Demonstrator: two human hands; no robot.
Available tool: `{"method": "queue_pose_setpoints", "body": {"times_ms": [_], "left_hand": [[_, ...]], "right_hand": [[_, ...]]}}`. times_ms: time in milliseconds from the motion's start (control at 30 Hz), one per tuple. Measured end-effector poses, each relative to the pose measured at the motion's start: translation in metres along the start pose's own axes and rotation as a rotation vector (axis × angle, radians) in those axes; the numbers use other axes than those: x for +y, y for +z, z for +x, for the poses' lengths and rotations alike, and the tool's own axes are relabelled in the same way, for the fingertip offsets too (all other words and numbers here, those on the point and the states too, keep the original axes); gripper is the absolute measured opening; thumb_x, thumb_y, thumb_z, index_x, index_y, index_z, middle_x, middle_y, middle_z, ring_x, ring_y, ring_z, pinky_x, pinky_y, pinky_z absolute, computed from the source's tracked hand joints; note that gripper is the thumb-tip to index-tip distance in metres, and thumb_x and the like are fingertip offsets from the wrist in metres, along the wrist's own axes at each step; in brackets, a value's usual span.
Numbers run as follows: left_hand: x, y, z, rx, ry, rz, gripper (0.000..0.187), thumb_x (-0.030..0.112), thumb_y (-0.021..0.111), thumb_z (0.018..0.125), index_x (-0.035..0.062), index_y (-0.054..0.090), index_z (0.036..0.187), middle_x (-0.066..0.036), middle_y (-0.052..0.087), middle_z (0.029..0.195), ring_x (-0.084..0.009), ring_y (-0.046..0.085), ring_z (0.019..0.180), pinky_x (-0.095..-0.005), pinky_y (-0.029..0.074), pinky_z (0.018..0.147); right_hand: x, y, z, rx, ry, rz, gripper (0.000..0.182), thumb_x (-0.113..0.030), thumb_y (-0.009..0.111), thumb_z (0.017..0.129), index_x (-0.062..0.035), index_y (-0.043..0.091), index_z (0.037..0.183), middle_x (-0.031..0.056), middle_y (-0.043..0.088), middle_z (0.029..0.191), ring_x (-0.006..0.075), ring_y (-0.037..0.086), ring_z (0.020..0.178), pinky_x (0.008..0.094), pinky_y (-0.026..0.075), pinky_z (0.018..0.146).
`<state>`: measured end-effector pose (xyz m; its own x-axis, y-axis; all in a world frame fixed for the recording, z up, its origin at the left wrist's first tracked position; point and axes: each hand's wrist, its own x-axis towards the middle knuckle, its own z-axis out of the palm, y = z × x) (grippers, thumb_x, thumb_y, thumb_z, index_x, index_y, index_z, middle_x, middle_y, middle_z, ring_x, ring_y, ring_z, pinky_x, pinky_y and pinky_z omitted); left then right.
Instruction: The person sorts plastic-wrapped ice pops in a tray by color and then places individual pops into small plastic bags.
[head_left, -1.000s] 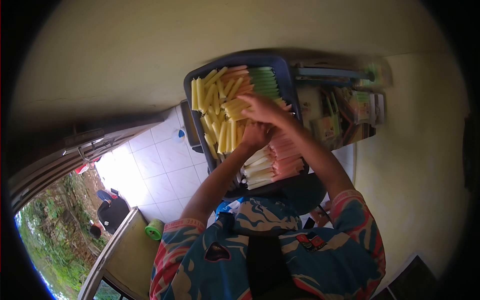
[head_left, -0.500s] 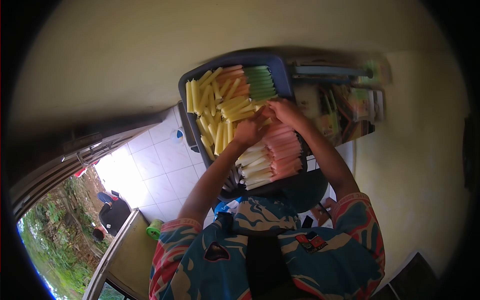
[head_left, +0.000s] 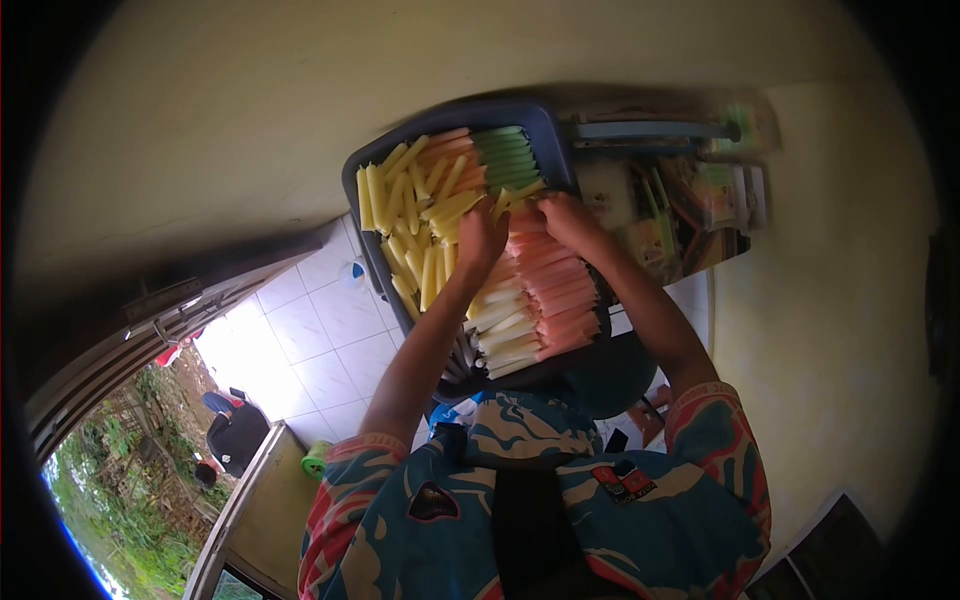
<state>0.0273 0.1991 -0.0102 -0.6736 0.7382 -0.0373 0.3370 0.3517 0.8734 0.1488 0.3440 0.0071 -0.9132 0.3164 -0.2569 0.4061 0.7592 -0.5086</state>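
A dark blue tub (head_left: 556, 150) holds rows of thin filled sticks. Loose yellow sticks (head_left: 375, 195) lie at its left, green ones (head_left: 508, 158) at the top and pink ones (head_left: 565, 290) at the lower right. White sticks (head_left: 507, 335) fill the bottom. My left hand (head_left: 482, 240) is closed over the middle of the tub, with a yellow stick at its fingertips. Close to its right, my right hand (head_left: 568, 220) has curled fingers above the upper end of the pink row; what they hold is hidden.
Right of the tub stand a light blue bar (head_left: 650, 131) and packets (head_left: 720, 195), partly blurred. White floor tiles (head_left: 320, 320) show at the left. Beyond the doorway at the lower left are plants (head_left: 130, 500) and a dark object (head_left: 238, 438).
My hands have moved apart; the left one has gone up and is more closed. The tub sits slightly further left in view.
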Motion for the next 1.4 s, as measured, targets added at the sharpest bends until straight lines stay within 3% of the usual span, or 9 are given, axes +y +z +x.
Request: {"method": "queue_pose_setpoints", "body": {"times_ms": [200, 300, 500, 767, 900, 1000, 1100, 1200, 1400], "left_hand": [[-0.013, 0.007, 0.04, -0.334, -0.032, 0.142, 0.038, 0.016, 0.068, 0.074, 0.0059, 0.064, 0.11, -0.025, 0.065, 0.093, -0.0424, 0.063, 0.086, -0.0492, 0.052, 0.076], [-0.015, 0.013, 0.057, -0.314, -0.002, 0.212, 0.04, 0.021, 0.071, 0.073, 0.0068, 0.065, 0.11, -0.022, 0.066, 0.097, -0.0405, 0.064, 0.089, -0.0468, 0.053, 0.076], [-0.016, 0.019, 0.078, -0.553, 0.081, 0.285, 0.055, 0.039, 0.077, 0.072, 0.0065, 0.065, 0.114, -0.019, 0.067, 0.103, -0.0363, 0.063, 0.098, -0.0429, 0.049, 0.088], [-0.008, 0.011, 0.093, -0.72, 0.087, 0.365, 0.048, 0.037, 0.075, 0.072, 0.0089, 0.067, 0.11, -0.017, 0.067, 0.104, -0.034, 0.063, 0.101, -0.0427, 0.049, 0.088], [-0.012, 0.013, 0.096, -0.748, -0.009, 0.299, 0.045, 0.034, 0.074, 0.071, 0.0093, 0.067, 0.109, -0.016, 0.067, 0.105, -0.0336, 0.062, 0.102, -0.0429, 0.049, 0.089], [0.003, 0.004, 0.096, -0.748, -0.01, 0.277, 0.037, 0.028, 0.073, 0.077, 0.0083, 0.067, 0.108, -0.018, 0.068, 0.096, -0.0347, 0.065, 0.092, -0.0426, 0.051, 0.083], [-0.016, 0.015, 0.093, -0.575, 0.153, 0.306, 0.037, 0.025, 0.073, 0.075, 0.0081, 0.068, 0.108, -0.018, 0.069, 0.094, -0.0349, 0.066, 0.09, -0.0417, 0.052, 0.082], [-0.024, 0.021, 0.094, -0.486, 0.23, 0.33, 0.039, 0.023, 0.074, 0.072, 0.0082, 0.068, 0.107, -0.018, 0.069, 0.094, -0.0355, 0.066, 0.091, -0.0418, 0.052, 0.082], [-0.033, 0.026, 0.097, -0.453, 0.037, 0.273, 0.037, 0.015, 0.07, 0.07, 0.0055, 0.067, 0.106, -0.02, 0.067, 0.095, -0.037, 0.064, 0.092, -0.0431, 0.051, 0.084]], "right_hand": [[-0.008, 0.004, -0.013, 0.111, -0.083, 0.054, 0.031, 0.0, 0.05, 0.082, 0.0026, 0.056, 0.112, 0.0231, 0.057, 0.114, 0.0393, 0.055, 0.107, 0.0435, 0.046, 0.091], [-0.013, 0.005, -0.022, 0.195, -0.131, 0.028, 0.034, -0.005, 0.057, 0.082, 0.0027, 0.054, 0.115, 0.0235, 0.055, 0.117, 0.04, 0.053, 0.11, 0.0431, 0.045, 0.095], [-0.022, -0.005, -0.032, 0.183, -0.052, 0.073, 0.038, -0.004, 0.063, 0.078, 0.0017, 0.054, 0.115, 0.0231, 0.055, 0.118, 0.0394, 0.053, 0.112, 0.0426, 0.044, 0.096], [-0.011, 0.008, -0.033, 0.322, -0.13, 0.021, 0.026, -0.001, 0.053, 0.081, 0.0022, 0.057, 0.107, 0.022, 0.058, 0.111, 0.0378, 0.054, 0.109, 0.0428, 0.046, 0.093], [-0.013, 0.005, -0.032, 0.322, -0.085, 0.021, 0.025, -0.001, 0.054, 0.08, 0.001, 0.058, 0.105, 0.0211, 0.06, 0.111, 0.0378, 0.056, 0.105, 0.0427, 0.047, 0.09], [-0.031, -0.027, -0.033, 0.236, 0.082, 0.143, 0.024, -0.003, 0.054, 0.083, -0.0008, 0.061, 0.105, 0.0191, 0.062, 0.107, 0.0367, 0.06, 0.098, 0.0425, 0.05, 0.085], [-0.022, -0.035, -0.033, 0.318, 0.047, 0.167, 0.024, -0.004, 0.058, 0.085, -0.0044, 0.063, 0.108, 0.0171, 0.065, 0.101, 0.0373, 0.063, 0.09, 0.0412, 0.052, 0.079], [-0.022, -0.051, -0.035, 0.336, 0.111, 0.181, 0.018, -0.005, 0.06, 0.086, -0.0039, 0.065, 0.104, 0.0156, 0.067, 0.095, 0.033, 0.066, 0.084, 0.0374, 0.053, 0.075], [0.003, -0.05, -0.048, 0.561, 0.211, 0.384, 0.012, -0.006, 0.065, 0.084, -0.0023, 0.067, 0.095, 0.0116, 0.068, 0.083, 0.0224, 0.067, 0.071, 0.0304, 0.052, 0.065]]}}
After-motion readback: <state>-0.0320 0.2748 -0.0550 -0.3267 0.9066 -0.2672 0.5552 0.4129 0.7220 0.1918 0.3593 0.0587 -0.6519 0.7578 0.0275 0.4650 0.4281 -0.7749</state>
